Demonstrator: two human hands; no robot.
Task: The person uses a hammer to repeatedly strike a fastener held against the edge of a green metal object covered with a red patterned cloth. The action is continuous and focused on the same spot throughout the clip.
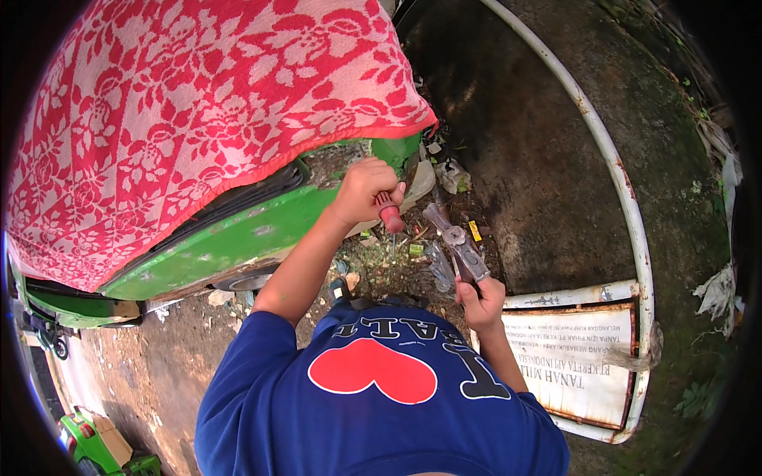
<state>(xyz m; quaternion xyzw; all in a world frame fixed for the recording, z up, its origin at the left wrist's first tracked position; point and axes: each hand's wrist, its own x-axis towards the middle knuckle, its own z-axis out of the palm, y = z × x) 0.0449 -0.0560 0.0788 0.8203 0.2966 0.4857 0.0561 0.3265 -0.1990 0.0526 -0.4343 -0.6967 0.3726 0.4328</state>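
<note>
While the left hand [370, 189] was wrapped round a red-handled tool [390, 216] beside the green vehicle body [238, 234] and the right hand [481, 305] gripped a hammer [468, 258] nearby, work seemed underway but unfinished, the bodywork's paint looking patchy.

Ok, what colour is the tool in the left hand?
The tool shows red, best in the head view.

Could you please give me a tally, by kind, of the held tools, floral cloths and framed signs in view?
Held tools: 2 (red tool in the left hand, metal tool in the right hand)
Floral cloths: 1 (red-and-pink cloth)
Framed signs: 1 (white sign)
Total: 4
</note>
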